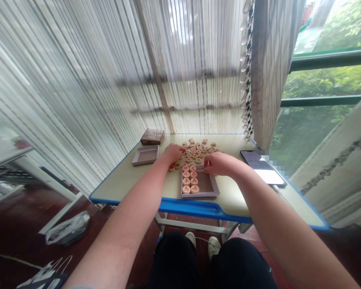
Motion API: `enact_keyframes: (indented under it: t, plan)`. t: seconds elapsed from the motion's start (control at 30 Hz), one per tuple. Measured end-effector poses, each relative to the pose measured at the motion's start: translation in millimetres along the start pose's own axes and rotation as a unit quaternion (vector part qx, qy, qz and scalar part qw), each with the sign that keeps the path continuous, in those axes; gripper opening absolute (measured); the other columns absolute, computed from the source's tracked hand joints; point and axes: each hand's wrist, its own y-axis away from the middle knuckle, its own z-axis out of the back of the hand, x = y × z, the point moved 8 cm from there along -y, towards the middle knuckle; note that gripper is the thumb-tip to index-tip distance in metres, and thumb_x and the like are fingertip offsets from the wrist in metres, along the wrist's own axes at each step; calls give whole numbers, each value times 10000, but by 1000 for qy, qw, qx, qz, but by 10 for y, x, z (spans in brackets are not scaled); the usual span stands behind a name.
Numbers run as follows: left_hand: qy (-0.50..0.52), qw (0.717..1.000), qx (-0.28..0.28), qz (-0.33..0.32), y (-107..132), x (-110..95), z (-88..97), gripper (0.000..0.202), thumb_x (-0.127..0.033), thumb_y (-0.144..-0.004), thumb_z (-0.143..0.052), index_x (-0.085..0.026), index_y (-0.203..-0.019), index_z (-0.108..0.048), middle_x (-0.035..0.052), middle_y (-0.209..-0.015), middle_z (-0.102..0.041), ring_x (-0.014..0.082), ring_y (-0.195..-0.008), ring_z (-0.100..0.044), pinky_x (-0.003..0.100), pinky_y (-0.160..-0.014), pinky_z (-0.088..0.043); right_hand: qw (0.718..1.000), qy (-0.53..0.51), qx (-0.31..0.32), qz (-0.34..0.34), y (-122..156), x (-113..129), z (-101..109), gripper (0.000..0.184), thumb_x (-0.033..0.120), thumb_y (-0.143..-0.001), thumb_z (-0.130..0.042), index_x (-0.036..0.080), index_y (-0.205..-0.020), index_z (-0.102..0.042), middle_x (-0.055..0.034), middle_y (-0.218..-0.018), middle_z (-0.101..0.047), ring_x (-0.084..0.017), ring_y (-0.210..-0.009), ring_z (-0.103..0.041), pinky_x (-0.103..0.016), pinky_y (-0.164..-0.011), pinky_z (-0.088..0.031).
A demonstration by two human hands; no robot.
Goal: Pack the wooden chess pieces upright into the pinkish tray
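Observation:
Round wooden Chinese chess pieces (193, 152) with carved characters lie in a loose pile at the middle of the table. Close to me, a shallow open box (209, 186) holds two columns of red-marked pieces (185, 181) on its left side, faces up. My right hand (218, 163) is over the box's far right part, its fingers closed on a chess piece that they mostly cover. At the pile's left edge, my left hand (173, 152) has its fingertips pinched on another piece, largely hidden. More pieces (177, 165) lie below the left wrist.
An empty shallow tray (147, 155) sits left of the pile, with a brown printed box (152, 136) behind it. On the right lies a phone (263, 166) with a cable. The table (120, 182) has a blue edge; string curtains (195, 96) hang behind it.

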Motion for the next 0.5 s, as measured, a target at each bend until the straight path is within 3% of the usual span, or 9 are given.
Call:
enact_keyframes:
  t: [0.2,0.33,0.5]
  plan:
    - [-33,998,-50,-22,-7,-50,44,308,-338,-796,-478,-194,-956,-698,73,-933,-698,198,-922,-603,292,-851,-441,1000,-17,-9,-10,-5,-15,22,255,309,-680,-565,233,-902,-663,-51,-887,-671,-191,-744,-594,-255,-552,-393]
    - [-47,997,-56,1,-36,-35,45,272,-341,-783,-497,-191,-891,-696,85,-922,-692,222,-921,-601,330,-840,-441,998,-43,-16,-32,-26,-83,31,266,305,-686,-551,228,-920,-653,-58,-881,-669,-185,-734,-601,-253,-558,-402]
    - [-51,995,-65,49,-38,32,43,306,-323,-790,-476,-209,-1001,-666,95,-1015,-669,255,-986,-580,383,-849,-434,996,-31,-33,-72,-62,-197,41,238,333,-707,-534,228,-883,-655,-66,-894,-663,-201,-777,-601,-266,-589,-418]
